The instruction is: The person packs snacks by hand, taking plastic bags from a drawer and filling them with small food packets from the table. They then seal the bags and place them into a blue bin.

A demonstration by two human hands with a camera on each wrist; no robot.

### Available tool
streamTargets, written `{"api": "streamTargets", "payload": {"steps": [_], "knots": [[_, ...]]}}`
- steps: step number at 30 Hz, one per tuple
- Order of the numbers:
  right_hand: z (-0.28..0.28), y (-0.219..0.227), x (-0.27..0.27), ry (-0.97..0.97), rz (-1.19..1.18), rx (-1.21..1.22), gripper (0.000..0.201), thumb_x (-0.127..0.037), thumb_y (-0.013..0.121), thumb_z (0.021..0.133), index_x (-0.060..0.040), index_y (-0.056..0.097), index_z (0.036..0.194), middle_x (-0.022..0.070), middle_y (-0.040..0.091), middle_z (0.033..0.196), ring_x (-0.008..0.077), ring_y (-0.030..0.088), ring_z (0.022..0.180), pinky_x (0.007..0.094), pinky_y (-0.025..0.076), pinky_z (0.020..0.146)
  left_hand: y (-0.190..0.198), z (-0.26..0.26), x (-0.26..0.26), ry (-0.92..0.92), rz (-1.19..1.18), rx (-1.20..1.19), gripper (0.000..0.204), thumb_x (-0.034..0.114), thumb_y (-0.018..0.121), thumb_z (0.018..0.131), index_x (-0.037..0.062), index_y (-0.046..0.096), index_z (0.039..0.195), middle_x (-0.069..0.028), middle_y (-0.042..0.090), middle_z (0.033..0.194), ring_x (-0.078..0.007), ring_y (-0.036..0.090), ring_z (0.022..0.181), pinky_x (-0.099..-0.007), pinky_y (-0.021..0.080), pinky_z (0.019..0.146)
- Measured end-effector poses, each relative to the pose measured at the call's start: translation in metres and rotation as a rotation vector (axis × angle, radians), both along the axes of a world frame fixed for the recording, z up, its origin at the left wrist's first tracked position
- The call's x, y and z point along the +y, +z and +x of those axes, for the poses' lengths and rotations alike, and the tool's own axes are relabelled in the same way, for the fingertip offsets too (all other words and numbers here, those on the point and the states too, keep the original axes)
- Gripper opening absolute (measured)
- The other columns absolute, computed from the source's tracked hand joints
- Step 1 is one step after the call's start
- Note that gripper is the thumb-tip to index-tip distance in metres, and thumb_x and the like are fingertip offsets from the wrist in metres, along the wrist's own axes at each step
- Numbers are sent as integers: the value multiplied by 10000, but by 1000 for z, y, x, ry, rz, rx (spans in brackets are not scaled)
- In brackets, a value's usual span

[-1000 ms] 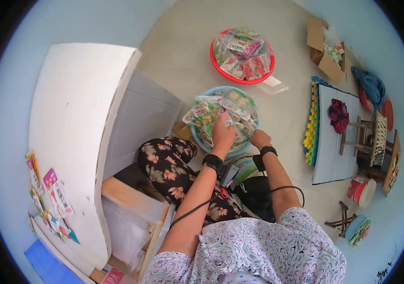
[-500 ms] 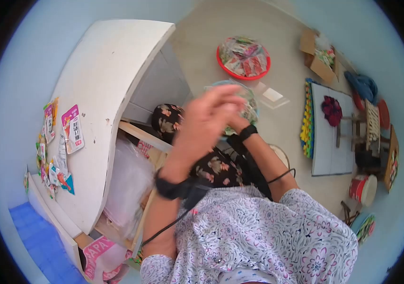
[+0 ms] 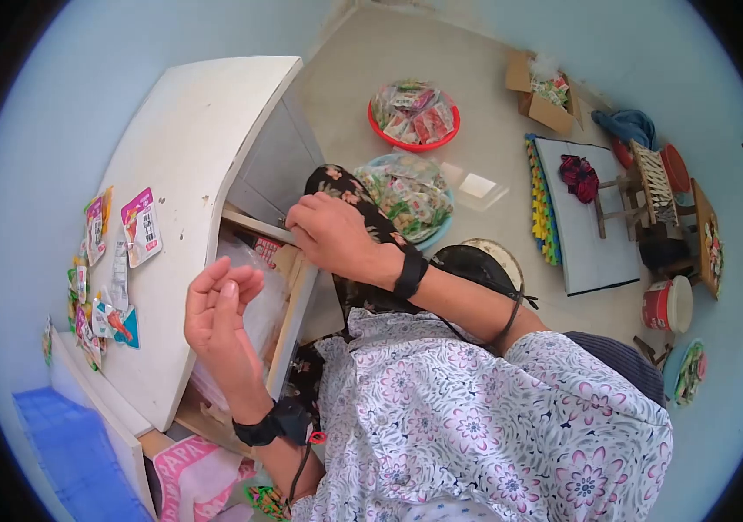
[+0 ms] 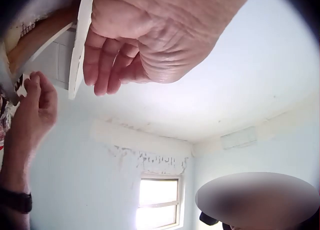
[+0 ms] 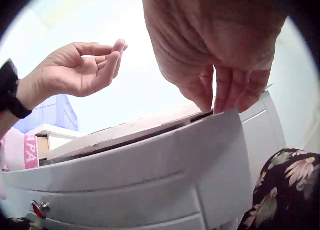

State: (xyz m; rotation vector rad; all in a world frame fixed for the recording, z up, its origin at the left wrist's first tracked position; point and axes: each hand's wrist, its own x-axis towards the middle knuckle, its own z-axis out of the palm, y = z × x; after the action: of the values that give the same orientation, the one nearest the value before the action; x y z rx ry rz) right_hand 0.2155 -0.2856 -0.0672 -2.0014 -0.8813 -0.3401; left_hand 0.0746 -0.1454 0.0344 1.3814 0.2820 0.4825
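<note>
My right hand [image 3: 341, 242] is at the far corner of an open drawer in the white desk [image 3: 206, 148]. In the right wrist view, its thumb and fingers pinch the top edge of the grey drawer front [image 5: 130, 170]. Clear plastic [image 3: 272, 300] lies inside the drawer. My left hand [image 3: 225, 335] hovers over the drawer beside the desktop edge, palm turned up, fingers loosely bent and nothing in them. A blue basin [image 3: 444, 235] full of snack packets stands on the floor beyond my right hand, next to my floral-trousered knee [image 3: 337, 181].
A red basin [image 3: 415, 148] of packets sits farther back. Several packets, one purple and white [image 3: 142, 228], lie on the desktop. A cardboard box [image 3: 548, 111], a foam mat [image 3: 545, 204], a wooden chair [image 3: 650, 187] and a red-and-white bucket [image 3: 666, 304] are to the right.
Both hands have left the blue basin and moved left to the drawer. The right hand has taken hold of the drawer front's edge; the left has risen and turned palm up.
</note>
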Motion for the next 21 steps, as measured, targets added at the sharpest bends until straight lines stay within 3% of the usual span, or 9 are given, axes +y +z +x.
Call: {"api": "streamTargets", "payload": {"steps": [8, 21], "knots": [[-24, -5, -12, 66, -100, -57, 50, -70, 659, 855, -68, 667, 905, 81, 641, 872, 317, 608, 888, 443, 483, 744, -21, -30, 5, -35, 6, 29, 252, 20, 545, 1015, -73, 600, 1242, -143, 711, 1050, -208, 708, 944, -359, 584, 907], [-18, -24, 5, 78, -17, -112, 83, -74, 673, 851, -68, 636, 925, 93, 582, 934, 326, 555, 932, 430, 502, 774, -47, -97, 17, 135, -80, 73, 256, 18, 532, 1018, -76, 595, 1248, -152, 706, 1046, -221, 706, 937, -356, 584, 900]]}}
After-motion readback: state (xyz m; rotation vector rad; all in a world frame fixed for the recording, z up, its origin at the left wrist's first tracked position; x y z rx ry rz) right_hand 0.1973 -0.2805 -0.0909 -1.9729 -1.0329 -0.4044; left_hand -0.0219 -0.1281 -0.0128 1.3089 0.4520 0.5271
